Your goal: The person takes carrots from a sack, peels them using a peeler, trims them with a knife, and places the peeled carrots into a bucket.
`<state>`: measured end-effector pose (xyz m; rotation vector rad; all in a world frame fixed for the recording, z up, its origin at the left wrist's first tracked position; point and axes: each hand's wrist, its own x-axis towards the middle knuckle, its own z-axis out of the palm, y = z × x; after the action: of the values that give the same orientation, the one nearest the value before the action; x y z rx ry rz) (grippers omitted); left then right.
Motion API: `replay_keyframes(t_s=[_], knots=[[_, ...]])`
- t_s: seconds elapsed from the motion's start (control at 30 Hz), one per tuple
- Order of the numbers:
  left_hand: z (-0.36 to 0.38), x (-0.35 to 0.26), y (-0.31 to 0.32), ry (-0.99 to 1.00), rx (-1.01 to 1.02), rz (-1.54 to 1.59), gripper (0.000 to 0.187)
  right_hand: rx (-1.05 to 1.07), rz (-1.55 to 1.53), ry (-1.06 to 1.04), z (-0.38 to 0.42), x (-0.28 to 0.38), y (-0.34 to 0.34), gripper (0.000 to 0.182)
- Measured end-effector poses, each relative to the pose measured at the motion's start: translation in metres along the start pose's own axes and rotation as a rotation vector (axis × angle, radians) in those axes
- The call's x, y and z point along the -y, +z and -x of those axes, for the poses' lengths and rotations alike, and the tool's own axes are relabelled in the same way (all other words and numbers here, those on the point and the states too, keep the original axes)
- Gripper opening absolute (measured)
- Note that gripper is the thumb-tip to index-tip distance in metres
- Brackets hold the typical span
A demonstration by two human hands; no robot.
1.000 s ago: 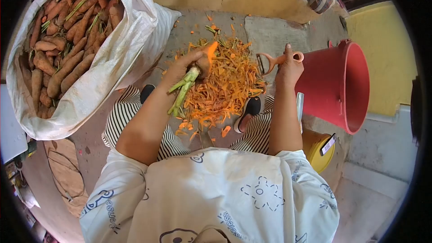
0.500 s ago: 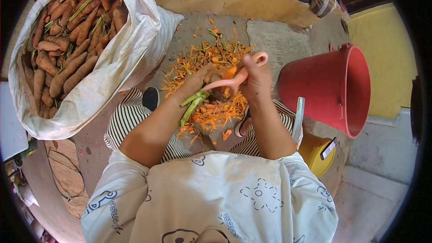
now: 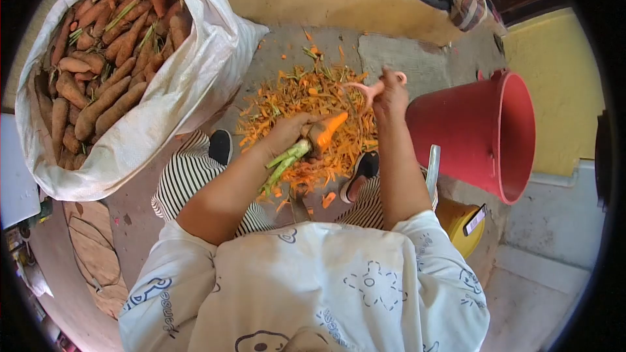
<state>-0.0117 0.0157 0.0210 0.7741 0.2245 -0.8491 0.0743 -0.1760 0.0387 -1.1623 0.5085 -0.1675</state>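
Note:
My left hand (image 3: 291,132) is closed round a carrot (image 3: 328,132), whose tip is bright orange while brown skin shows nearer its top. Green stalks (image 3: 287,160) stick out from the carrot's top end toward me. My right hand (image 3: 391,99) grips a pink peeler (image 3: 370,90), held apart from the carrot, up and to its right. Beneath both hands, orange and brown peelings (image 3: 293,94) lie heaped on the floor.
At the left a white sack (image 3: 212,45) stands open, full of unpeeled carrots (image 3: 104,72). A red bucket (image 3: 456,127) lies tilted at the right, beside a yellow bucket (image 3: 460,221) with a phone (image 3: 475,220) on it. A low wall (image 3: 313,3) runs behind the peelings.
My right hand has moved the peeler off the carrot, up and to the right. The carrot's orange tip now shows, still in my left hand.

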Motion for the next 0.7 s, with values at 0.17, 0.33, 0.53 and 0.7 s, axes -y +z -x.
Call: replay_keyframes(t_s=[0.17,0.33,0.53,0.7], knots=[[0.006,-0.015,0.009,-0.028,-0.030,-0.038,0.048,0.072,-0.105,0.087,0.053,0.014,0.020,0.018],[-0.008,0.000,-0.003,0.060,-0.151,-0.141,0.047,0.085,-0.062,0.215,0.045,-0.011,0.022,0.019],[0.014,-0.016,0.012,-0.036,-0.046,-0.165,0.039,0.063,-0.103,0.160,0.042,-0.003,0.013,0.018],[0.019,-0.016,0.018,0.106,0.168,-0.257,0.047,0.157,-0.046,0.167,0.056,0.000,0.022,0.018]])
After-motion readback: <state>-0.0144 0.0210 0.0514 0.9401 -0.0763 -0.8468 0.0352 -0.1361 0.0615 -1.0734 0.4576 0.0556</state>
